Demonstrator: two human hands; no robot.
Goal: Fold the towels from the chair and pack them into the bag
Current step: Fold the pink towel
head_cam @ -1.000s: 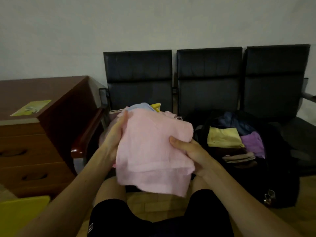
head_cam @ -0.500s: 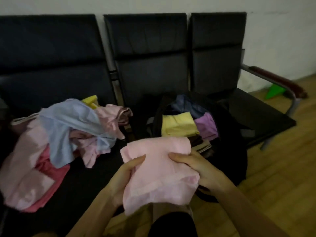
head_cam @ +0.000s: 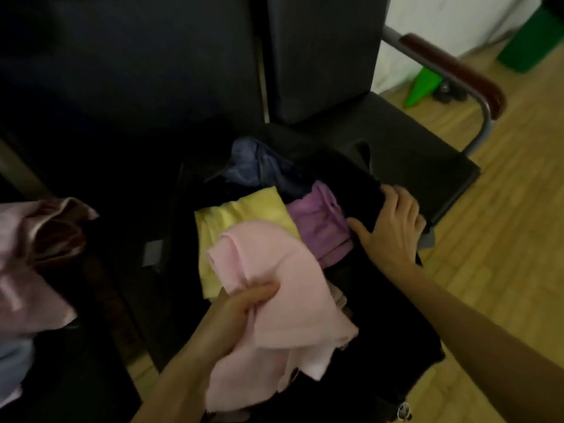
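One grip alone — left hand (head_cam: 241, 315) clenched on the pink towel (head_cam: 283, 300), right hand (head_cam: 390, 227) clutching the bag (head_cam: 381, 306) rim mid-right — risks sagging folds.

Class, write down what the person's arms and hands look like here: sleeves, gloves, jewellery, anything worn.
The left hand and right hand are gloveless; no ring, watch or bracelet shows. The left arm and right arm are bare as far as the frame shows, without sleeves. The picture is dim and blurred, so small jewellery could be missed.
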